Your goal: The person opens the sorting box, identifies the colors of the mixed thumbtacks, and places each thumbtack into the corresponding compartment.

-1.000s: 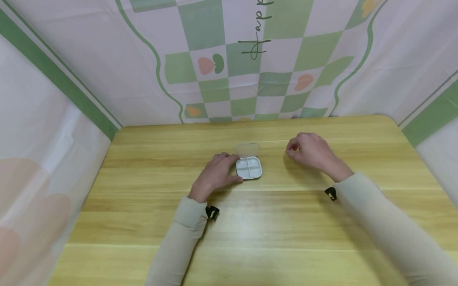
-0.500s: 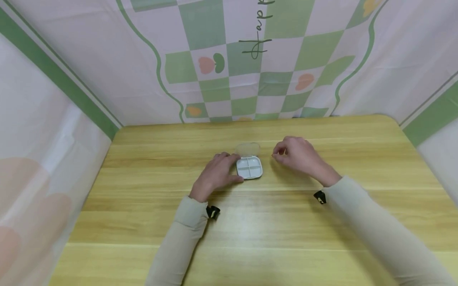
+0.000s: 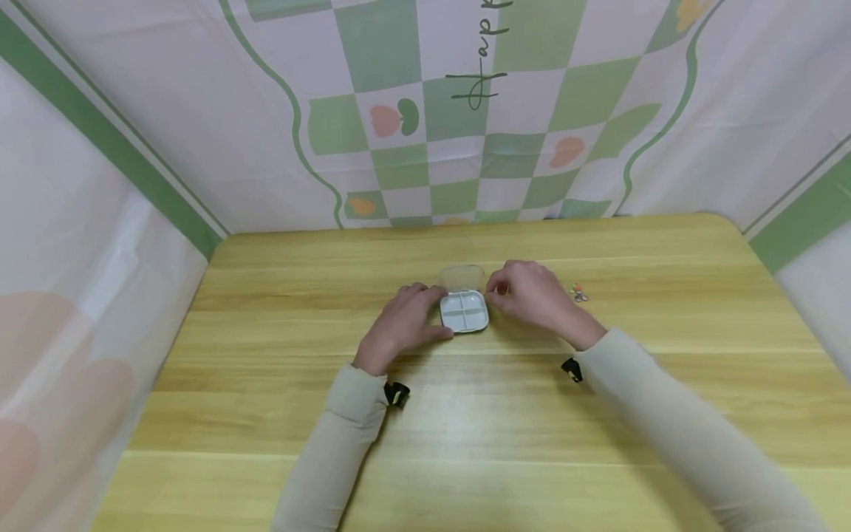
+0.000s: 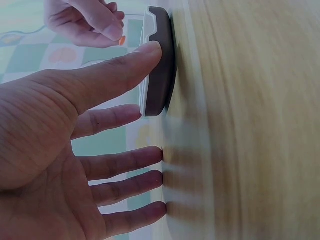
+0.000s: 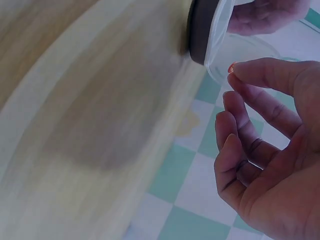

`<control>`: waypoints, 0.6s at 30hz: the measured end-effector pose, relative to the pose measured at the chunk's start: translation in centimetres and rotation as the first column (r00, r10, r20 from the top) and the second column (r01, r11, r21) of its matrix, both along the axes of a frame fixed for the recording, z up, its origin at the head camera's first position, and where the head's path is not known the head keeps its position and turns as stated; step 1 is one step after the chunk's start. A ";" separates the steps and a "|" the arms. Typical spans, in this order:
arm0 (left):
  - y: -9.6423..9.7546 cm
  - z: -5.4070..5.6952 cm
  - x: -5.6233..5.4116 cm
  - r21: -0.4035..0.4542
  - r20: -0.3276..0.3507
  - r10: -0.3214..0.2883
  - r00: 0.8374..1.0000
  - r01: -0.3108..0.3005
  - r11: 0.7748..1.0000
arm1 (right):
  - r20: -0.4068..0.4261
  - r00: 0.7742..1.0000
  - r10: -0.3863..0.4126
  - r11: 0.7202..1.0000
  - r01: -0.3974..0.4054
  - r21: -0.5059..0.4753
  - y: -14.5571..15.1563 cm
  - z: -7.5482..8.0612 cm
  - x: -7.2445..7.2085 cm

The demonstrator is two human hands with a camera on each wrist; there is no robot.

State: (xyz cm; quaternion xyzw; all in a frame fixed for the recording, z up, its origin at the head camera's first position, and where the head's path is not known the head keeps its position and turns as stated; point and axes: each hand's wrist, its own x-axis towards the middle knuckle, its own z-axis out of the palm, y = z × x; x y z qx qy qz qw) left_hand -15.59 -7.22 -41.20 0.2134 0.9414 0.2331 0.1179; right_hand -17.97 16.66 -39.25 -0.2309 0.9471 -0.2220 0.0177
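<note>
A small pill box (image 3: 464,311), white inside with a dark outer shell, lies on the table and is divided into several compartments. Its clear lid (image 3: 462,278) stands open at the back. My left hand (image 3: 405,325) steadies the box between thumb and index finger at its left side, the other fingers (image 4: 132,160) stretched down to the tabletop. Just right of the box, my right hand (image 3: 532,295) pinches a tiny orange piece (image 5: 231,67) between thumb and index fingertips, its other fingers loosely curled. That piece is too small to name; it also shows as an orange speck (image 4: 122,40) in the left wrist view.
Several tiny coloured pieces (image 3: 578,292) lie in a cluster behind the right forearm. The wooden table (image 3: 459,458) meets a patterned green and white cloth (image 3: 459,159) along its back edge. Another cloth (image 3: 86,310) hangs at the left.
My right hand has moved left with its tiny orange piece, right up to the pill box, uncovering the cluster of coloured pieces. My left hand has stayed at the box.
</note>
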 end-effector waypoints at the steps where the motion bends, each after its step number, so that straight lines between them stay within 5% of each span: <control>1: 0.0 0.0 0.0 -0.002 -0.001 -0.001 1.000 0.001 1.000 | 0.007 1.000 -0.005 1.000 0.005 0.000 -0.2 -0.1 0.0; 18: 0.1 -0.1 -0.1 -0.023 -0.014 -0.009 1.000 0.009 1.000 | 0.046 0.999 -0.028 0.999 0.026 0.040 -2.0 -1.1 -0.2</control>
